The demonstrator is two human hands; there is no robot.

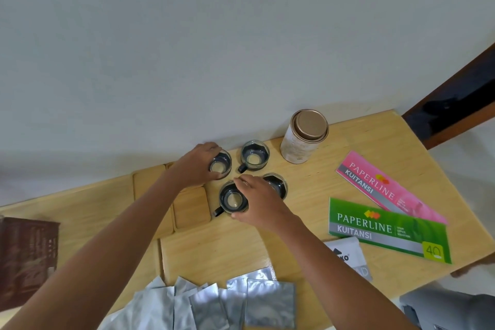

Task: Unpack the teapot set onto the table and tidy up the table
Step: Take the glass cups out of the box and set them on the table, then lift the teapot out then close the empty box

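Observation:
Several small glass cups with black bases and handles stand together on the wooden table (348, 177). My left hand (197, 166) grips the rear left cup (221, 165) from its left side. My right hand (258, 202) lies over the two front cups, its thumb and fingers curled round the front left cup (231, 199); the front right cup (277, 185) shows partly behind the hand. The rear right cup (254, 155) stands free, handle pointing front-left. Square wooden coasters (191, 210) lie left of the cups.
A round tin with a copper lid (304, 136) stands by the wall. Pink (385, 186) and green (385, 229) receipt booklets lie at the right. Several silver foil pouches (227, 303) lie at the front edge. A dark brown box (26, 257) sits far left.

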